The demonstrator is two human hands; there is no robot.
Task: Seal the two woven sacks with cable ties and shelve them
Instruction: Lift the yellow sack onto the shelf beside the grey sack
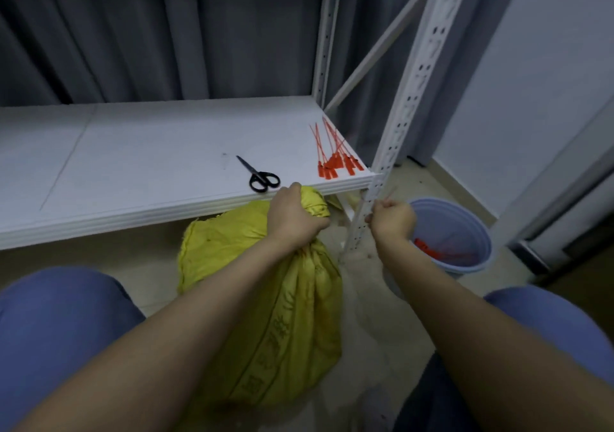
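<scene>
A yellow woven sack (282,315) stands on the floor between my knees, its neck bunched together. My left hand (292,215) grips that gathered neck just under the shelf edge. My right hand (393,220) is curled to the right of the sack, beside the shelf post, and pinches a thin pale strip that sticks up from it, blurred. A second yellow sack (202,248) lies behind the first, partly under the shelf. Several red cable ties (335,155) lie at the right end of the white shelf (149,152).
Black scissors (260,177) lie on the shelf near its front edge. A blue bucket (455,235) with red tie pieces inside stands on the floor at the right. A perforated white shelf post (403,112) rises between the sack and the bucket. Grey curtains hang behind.
</scene>
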